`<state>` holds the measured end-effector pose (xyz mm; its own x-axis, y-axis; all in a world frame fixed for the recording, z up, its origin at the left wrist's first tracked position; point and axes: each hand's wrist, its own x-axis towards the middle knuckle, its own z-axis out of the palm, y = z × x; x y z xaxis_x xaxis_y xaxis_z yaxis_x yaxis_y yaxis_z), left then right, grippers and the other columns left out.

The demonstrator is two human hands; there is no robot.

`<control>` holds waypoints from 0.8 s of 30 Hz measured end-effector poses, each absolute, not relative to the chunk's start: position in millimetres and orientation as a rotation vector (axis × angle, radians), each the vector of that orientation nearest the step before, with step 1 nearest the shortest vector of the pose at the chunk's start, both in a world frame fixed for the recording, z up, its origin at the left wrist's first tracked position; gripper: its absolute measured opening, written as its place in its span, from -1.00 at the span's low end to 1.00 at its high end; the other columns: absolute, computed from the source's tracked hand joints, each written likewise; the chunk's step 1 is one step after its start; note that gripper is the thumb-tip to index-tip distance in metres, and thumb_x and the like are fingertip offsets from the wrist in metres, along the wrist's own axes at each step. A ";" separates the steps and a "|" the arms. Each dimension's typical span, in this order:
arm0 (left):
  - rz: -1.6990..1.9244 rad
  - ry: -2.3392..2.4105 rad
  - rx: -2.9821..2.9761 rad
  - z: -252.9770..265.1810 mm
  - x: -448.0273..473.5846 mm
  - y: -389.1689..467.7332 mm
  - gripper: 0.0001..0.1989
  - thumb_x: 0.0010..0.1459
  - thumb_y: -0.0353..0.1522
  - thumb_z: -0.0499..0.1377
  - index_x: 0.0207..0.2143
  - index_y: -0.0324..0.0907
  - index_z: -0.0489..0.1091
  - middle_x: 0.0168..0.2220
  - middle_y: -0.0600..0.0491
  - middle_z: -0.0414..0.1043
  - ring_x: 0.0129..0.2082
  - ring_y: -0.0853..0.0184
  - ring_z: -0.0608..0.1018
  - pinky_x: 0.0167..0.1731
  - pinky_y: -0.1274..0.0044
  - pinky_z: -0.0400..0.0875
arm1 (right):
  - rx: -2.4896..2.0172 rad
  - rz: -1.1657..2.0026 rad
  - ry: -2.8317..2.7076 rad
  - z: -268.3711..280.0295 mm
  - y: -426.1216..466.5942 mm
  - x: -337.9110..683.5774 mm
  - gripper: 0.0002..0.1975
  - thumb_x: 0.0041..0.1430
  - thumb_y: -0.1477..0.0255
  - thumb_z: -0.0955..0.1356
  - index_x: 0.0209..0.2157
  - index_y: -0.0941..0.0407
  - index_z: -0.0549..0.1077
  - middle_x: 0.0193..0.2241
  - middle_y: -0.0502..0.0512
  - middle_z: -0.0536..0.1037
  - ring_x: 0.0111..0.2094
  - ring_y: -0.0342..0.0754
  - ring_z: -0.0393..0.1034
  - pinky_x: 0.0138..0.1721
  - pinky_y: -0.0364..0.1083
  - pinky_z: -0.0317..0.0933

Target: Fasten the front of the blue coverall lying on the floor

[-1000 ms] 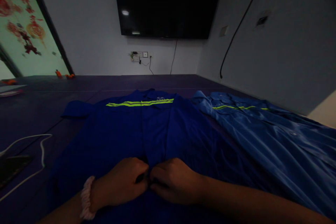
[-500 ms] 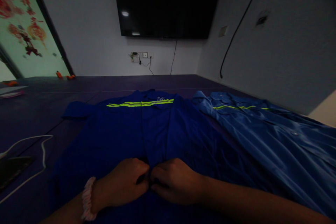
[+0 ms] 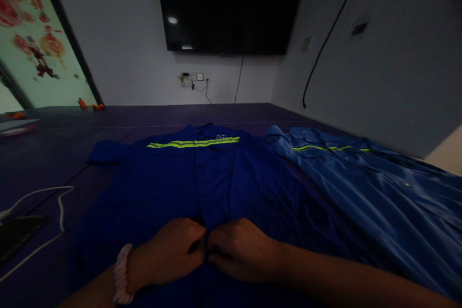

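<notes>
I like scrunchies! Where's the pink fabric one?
Lower left in the head view, the pink ruffled fabric scrunchie circles the left wrist, behind the left hand.

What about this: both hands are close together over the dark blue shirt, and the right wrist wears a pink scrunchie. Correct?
The wrist is wrong: the head view shows the pink scrunchie on the left wrist. The left hand and right hand are indeed close together over the dark blue shirt.

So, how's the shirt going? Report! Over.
Left grip, right grip close together, pinching dark blue shirt at its front. Shirt spread out, yellow-green stripe showing. Lighter blue garment beside it, not blocking.
</notes>
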<state>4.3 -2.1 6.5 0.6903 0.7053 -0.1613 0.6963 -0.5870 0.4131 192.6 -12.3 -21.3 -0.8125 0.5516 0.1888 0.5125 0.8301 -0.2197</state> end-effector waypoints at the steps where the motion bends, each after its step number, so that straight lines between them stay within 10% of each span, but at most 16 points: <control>1: 0.025 1.082 2.453 6.9 4.5 -1.9 -0.83 0.06 -0.45 0.02 -0.55 -0.22 0.31 -0.52 0.08 0.43 -0.55 0.44 0.38 -0.55 0.59 0.12 | -0.822 0.238 -2.765 -21.3 -12.3 192.7 -0.87 0.13 0.42 0.25 -0.29 0.14 0.36 -0.39 0.03 0.52 -0.41 -0.14 0.40 -0.46 -0.19 0.12; 24: 0.024 1.062 2.432 10.5 5.3 -2.7 -0.84 0.05 -0.46 0.01 -0.53 -0.22 0.33 -0.48 0.08 0.45 -0.51 0.42 0.41 -0.52 0.60 0.17 | -0.838 0.250 -2.772 -19.7 -12.0 192.3 -0.88 0.14 0.43 0.24 -0.30 0.13 0.36 -0.39 0.03 0.52 -0.42 -0.15 0.39 -0.47 -0.19 0.10</control>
<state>5.3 -2.7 10.5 0.6983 0.6949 -0.1716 0.6863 -0.5819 0.4363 192.3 -12.0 -19.7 -0.8086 0.5623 0.1728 0.5223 0.8214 -0.2290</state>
